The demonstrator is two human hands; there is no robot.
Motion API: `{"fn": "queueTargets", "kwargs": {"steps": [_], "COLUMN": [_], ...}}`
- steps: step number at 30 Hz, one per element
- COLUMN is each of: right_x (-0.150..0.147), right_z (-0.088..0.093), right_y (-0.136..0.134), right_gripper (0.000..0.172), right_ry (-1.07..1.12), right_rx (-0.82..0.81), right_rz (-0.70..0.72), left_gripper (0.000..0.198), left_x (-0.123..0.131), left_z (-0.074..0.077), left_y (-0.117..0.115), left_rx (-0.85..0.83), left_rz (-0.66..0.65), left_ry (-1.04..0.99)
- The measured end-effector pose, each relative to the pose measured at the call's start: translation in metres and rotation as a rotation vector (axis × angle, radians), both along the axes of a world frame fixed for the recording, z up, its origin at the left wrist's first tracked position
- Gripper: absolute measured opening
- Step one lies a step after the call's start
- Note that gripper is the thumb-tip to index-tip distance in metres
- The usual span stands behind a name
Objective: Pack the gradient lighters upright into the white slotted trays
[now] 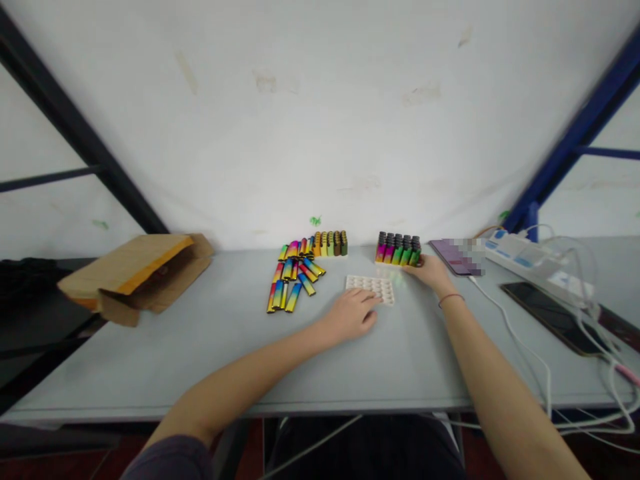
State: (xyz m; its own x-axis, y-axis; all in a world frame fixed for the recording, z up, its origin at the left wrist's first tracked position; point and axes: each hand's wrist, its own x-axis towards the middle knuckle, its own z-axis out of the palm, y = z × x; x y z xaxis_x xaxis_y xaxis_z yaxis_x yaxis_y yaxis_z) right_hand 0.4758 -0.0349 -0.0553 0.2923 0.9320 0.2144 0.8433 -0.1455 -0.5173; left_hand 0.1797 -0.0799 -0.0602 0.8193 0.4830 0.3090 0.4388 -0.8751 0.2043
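Note:
My left hand point(354, 313) lies over the near-left part of a white tray point(383, 291) with rows of small hollows, its fingers stretched across it. My right hand point(431, 273) grips the near-right corner of a second tray, filled with upright tubes point(399, 249). Those tubes have black round tops and shiny bodies in pink and green. To the left, several loose shiny tubes point(294, 298) in rainbow colours lie in a pile. Behind them stands an upright block of gold and dark tubes point(331, 243) close to the wall.
An open brown cardboard box point(145, 267) stands on the left of the grey table point(240, 360). On the right are a purple flat device point(453, 257), a dark phone point(553, 317), a white power strip point(537, 263) and tangled white cables point(510, 323). A white wall point(320, 120) rises behind.

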Motion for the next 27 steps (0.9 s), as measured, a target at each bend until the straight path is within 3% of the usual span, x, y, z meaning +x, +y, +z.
{"fn": "queueTargets", "kwargs": {"steps": [7, 20, 23, 27], "right_x": [-0.039, -0.066, -0.061, -0.046], "right_z": [-0.006, -0.006, -0.005, -0.005], "right_y": [0.035, 0.059, 0.057, 0.036], "right_gripper": [0.041, 0.049, 0.062, 0.085], "right_ry": [-0.066, -0.113, -0.026, 0.181], "right_rx": [-0.064, -0.120, -0.080, -0.023], "right_rz": [-0.031, 0.035, 0.107, 0.337], "left_gripper": [0.040, 0.038, 0.042, 0.039], "left_x": [-0.006, -0.007, -0.008, -0.010], "left_z": [-0.003, -0.017, -0.019, -0.015], "left_y": [0.000, 0.007, 0.013, 0.016], "left_rx": [0.008, -0.012, -0.002, -0.010], "left_rz": [-0.001, -0.019, 0.003, 0.039], "left_ry": [-0.043, -0.129, -0.091, -0.075]}}
